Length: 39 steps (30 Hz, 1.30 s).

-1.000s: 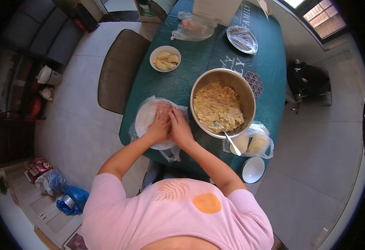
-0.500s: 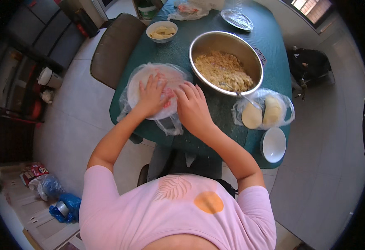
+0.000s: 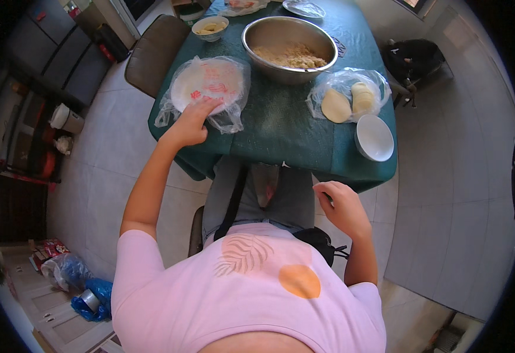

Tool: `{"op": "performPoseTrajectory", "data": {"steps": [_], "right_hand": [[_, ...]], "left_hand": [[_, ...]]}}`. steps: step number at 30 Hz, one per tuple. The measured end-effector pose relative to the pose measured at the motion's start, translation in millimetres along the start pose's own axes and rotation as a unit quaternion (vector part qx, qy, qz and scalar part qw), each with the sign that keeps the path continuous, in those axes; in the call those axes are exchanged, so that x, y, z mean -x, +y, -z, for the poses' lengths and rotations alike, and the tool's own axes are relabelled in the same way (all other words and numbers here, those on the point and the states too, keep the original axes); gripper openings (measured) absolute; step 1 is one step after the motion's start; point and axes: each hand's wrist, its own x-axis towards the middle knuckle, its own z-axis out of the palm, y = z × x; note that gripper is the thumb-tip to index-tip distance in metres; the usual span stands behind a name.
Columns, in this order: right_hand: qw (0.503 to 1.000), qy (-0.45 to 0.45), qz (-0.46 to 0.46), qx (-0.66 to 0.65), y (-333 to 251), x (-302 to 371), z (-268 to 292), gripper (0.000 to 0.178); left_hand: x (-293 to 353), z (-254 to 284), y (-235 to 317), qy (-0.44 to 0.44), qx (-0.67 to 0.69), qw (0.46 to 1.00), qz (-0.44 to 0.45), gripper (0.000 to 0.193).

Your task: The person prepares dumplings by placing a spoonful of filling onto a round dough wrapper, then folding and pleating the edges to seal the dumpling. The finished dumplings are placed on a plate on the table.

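Note:
A round white plate (image 3: 184, 88) lies at the table's near left, covered by a clear plastic bag (image 3: 234, 120) with red print. Across its near edge rests my left hand (image 3: 194, 122), open, its fingers stretched out and touching the bag. My right hand (image 3: 347, 207) is off the table, in front of my right side. Its fingers are curled in, and nothing shows in them. Beyond the plate, to the right, stands a large steel bowl (image 3: 287, 72) with a crumbly tan filling (image 3: 296, 57).
At the right, round dough wrappers (image 3: 336, 106) and a stack of them (image 3: 362, 97) lie on another plastic bag (image 3: 318, 88), near a white bowl (image 3: 374, 138). A patterned bowl (image 3: 210, 36) with yellowish pieces stands far left. A brown chair (image 3: 157, 56) flanks the green-covered table (image 3: 275, 138).
My right hand has left the plate and come back toward my body, to the right. The left hand has slid to the plate's near edge, uncovering the red print. The whole view has shifted.

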Motion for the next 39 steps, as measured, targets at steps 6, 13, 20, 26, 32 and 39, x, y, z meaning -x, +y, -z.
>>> {"op": "performPoseTrajectory", "data": {"steps": [6, 13, 20, 26, 32, 39], "right_hand": [[0.999, -0.002, -0.032, 0.003, 2.0, 38.7, -11.6, 0.014], [0.998, -0.024, -0.055, 0.016, 5.6, 55.2, -6.9, 0.013], [0.997, 0.073, 0.000, 0.017, 33.9, -32.4, 47.4, 0.012], [0.989, 0.059, -0.003, 0.133, 129.7, -158.5, 32.1, 0.013], [0.975, -0.063, -0.017, 0.210, 140.0, -194.4, 15.5, 0.019], [0.940, -0.162, -0.014, 0.300, 157.6, -211.9, 12.3, 0.020]], "left_hand": [[3.2, -29.9, -48.3, 0.045, -0.093, 0.995, 0.002, 0.058], [-0.1, -37.2, -25.3, 0.015, -0.122, 0.992, 0.025, 0.051], [14.4, -16.2, 33.8, 0.070, -0.170, 0.982, 0.050, 0.053], [44.4, -6.7, 75.2, 0.146, 0.045, 0.987, 0.043, 0.041], [104.8, -9.5, 93.4, 0.109, 0.090, 0.980, 0.141, 0.027], [126.3, -13.8, 93.8, 0.066, 0.087, 0.971, 0.215, 0.026]]}}
